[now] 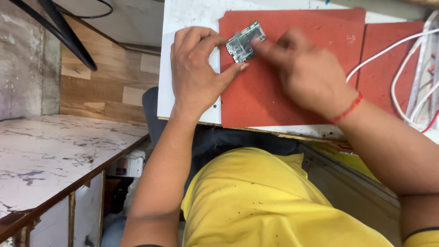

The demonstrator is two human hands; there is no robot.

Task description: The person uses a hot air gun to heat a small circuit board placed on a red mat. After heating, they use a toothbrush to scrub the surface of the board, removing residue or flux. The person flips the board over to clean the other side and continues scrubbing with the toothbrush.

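Head view: green circuit board [245, 41] lies on red mat [274, 91], near mat's top-left corner. Left hand [196, 68] curled around board's left edge, fingertips touching it, thumb stretched out w/ tip on mat just below board. Right hand [304, 73] blurred; one finger pressed on board's right end, other fingers loosely bent. White cables [411, 68] lie at far right, apart from hands.
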